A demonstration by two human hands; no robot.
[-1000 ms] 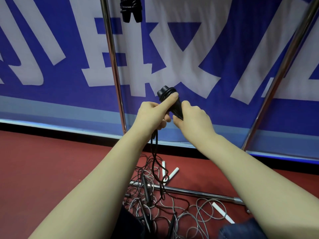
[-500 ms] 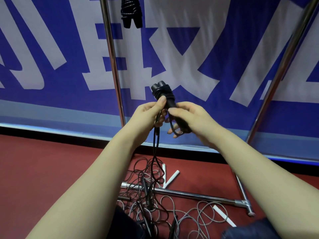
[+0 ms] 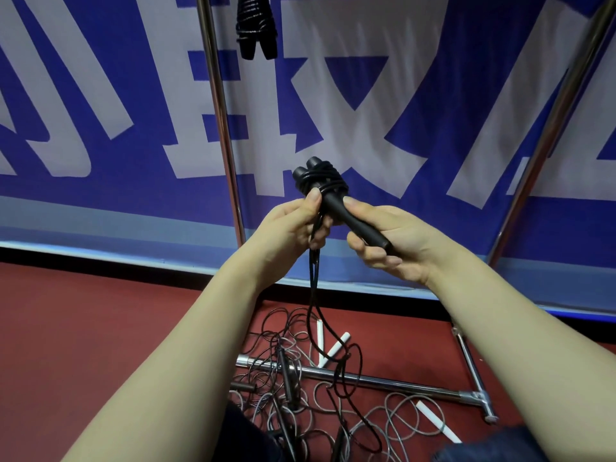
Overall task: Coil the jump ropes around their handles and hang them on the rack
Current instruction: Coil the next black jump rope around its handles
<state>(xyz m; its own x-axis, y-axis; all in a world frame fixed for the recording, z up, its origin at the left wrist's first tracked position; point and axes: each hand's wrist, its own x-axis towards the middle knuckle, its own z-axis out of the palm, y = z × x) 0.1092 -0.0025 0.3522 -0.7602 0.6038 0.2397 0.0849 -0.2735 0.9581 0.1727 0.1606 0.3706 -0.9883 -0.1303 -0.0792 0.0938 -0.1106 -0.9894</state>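
Note:
Two black jump rope handles [image 3: 336, 201] are held together in front of me, tops tilted up and left. A few turns of black cord wrap their upper ends. My right hand [image 3: 390, 241] grips the lower part of the handles. My left hand [image 3: 293, 225] pinches the cord beside the handles, thumb pressed near the wraps. The rest of the black rope [image 3: 315, 301] hangs from my left hand down to the floor. A coiled black rope [image 3: 256, 25] hangs from the rack at the top.
Chrome rack poles rise at the left [image 3: 218, 118] and right [image 3: 553, 128], with a base bar [image 3: 383, 381] on the red floor. A tangle of black and grey ropes [image 3: 300, 401] with white handles [image 3: 336, 348] lies over the base. A blue and white banner stands behind.
The handles have risen and tilted; more cord is wound round their tops. My right hand has shifted down the handles, and my left hand keeps feeding the cord.

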